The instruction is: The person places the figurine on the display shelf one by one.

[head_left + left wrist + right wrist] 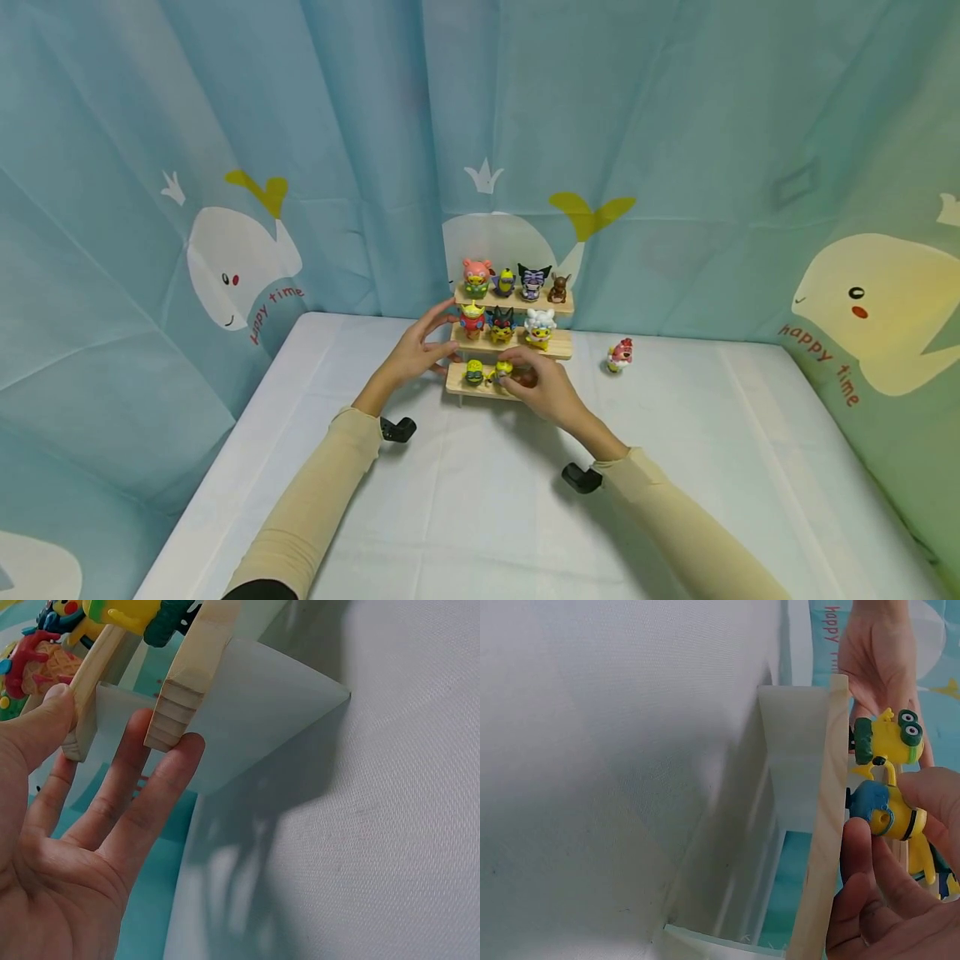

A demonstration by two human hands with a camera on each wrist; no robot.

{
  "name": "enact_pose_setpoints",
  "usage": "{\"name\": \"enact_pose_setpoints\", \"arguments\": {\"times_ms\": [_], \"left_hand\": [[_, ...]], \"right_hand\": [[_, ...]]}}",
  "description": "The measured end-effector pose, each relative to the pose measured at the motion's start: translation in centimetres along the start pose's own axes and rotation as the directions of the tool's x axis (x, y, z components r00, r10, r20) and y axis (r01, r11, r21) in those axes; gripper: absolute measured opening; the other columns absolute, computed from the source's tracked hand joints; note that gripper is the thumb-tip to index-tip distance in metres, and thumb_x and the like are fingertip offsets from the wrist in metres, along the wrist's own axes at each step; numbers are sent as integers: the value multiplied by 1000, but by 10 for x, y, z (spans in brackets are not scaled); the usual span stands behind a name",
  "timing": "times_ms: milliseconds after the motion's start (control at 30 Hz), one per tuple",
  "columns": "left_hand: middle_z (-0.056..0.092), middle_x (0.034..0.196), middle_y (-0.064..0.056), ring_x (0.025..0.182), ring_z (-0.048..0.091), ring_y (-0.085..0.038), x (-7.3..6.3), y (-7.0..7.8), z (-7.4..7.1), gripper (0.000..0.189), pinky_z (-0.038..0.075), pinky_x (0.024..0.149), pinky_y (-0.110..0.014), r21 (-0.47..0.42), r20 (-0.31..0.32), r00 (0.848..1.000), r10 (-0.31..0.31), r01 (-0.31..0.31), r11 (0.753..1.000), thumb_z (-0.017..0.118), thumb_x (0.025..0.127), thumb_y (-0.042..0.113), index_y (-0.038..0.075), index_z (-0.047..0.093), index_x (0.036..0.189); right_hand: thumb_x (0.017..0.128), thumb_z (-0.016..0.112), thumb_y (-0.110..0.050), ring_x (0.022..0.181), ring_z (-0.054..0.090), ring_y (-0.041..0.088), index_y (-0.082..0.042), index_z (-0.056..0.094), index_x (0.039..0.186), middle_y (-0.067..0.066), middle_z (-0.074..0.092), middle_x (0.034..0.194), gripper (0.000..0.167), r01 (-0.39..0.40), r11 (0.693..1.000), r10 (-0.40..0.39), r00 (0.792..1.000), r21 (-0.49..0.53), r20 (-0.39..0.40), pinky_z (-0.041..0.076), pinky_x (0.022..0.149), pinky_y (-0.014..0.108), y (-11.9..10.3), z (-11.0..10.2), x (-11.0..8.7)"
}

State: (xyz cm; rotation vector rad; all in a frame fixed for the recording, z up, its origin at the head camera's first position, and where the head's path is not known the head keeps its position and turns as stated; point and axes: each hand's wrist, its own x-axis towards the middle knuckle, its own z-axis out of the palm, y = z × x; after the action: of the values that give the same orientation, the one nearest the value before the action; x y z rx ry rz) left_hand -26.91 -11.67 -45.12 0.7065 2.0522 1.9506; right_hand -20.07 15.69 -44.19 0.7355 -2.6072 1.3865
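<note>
A small three-tier wooden display shelf (559,343) stands at the back of the table. On its lowest plank (825,825) are two yellow minion figurines. My right hand (551,387) pinches the one in blue overalls (900,814) between thumb and fingers, and its base is at the plank. Beside it stands the goggled minion (885,739) with a green lower body. At the shelf's left end, my left hand (412,354) rests thumb and extended fingertips against the ends of the planks, touching the lower plank (199,664) in the left wrist view.
On the top tier stand several figurines, among them a pink-eared one (476,277) and a brown mouse-like one (558,288). The middle tier carries three, including a white fluffy one (539,327). A red-topped figurine (619,356) stands on the white tablecloth (697,450), right of the shelf.
</note>
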Motion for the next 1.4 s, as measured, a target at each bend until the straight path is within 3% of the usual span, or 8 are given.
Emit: {"name": "enact_pose_setpoints", "arguments": {"times_ms": [300, 500, 833, 1400], "left_hand": [[36, 161, -16, 87, 74, -32, -2, 5, 1, 75, 49, 75, -78, -6, 5, 1000, 2, -2, 1000, 63, 103, 5, 25, 26, 165], [36, 162, -12, 94, 71, -45, 5, -14, -3, 77, 51, 75, -77, -5, -5, 1000, -10, 10, 1000, 63, 103, 6, 30, 26, 165], [41, 158, -7, 86, 75, -28, 5, -18, -4, 74, 58, 69, -67, 38, -10, 1000, 23, -23, 999, 65, 102, 10, 37, 30, 162], [39, 160, -11, 92, 74, -36, 5, -17, -3, 75, 62, 69, -60, 57, -13, 1000, 12, -11, 998, 65, 103, 11, 35, 27, 163]], "right_hand": [[92, 77, -4, 76, 68, 22, -6, 67, 126, 16, 75, 112, 35, 11, 1000, -11, 1000, -2, -1, 58, 67, 30, 1, 1, -1], [92, 77, -3, 74, 67, 21, -6, 67, 126, 16, 75, 111, 36, 37, 999, -37, 999, 3, -3, 56, 65, 28, 3, 2, -1], [92, 78, -5, 74, 67, 20, -7, 66, 127, 14, 75, 111, 37, 34, 999, -34, 999, -10, 4, 56, 65, 28, 5, 2, -1], [94, 78, -9, 72, 67, 21, -15, 56, 142, 20, 68, 126, 53, 33, 999, -29, 992, -29, 126, 58, 64, 32, 1, -26, -18]]}}
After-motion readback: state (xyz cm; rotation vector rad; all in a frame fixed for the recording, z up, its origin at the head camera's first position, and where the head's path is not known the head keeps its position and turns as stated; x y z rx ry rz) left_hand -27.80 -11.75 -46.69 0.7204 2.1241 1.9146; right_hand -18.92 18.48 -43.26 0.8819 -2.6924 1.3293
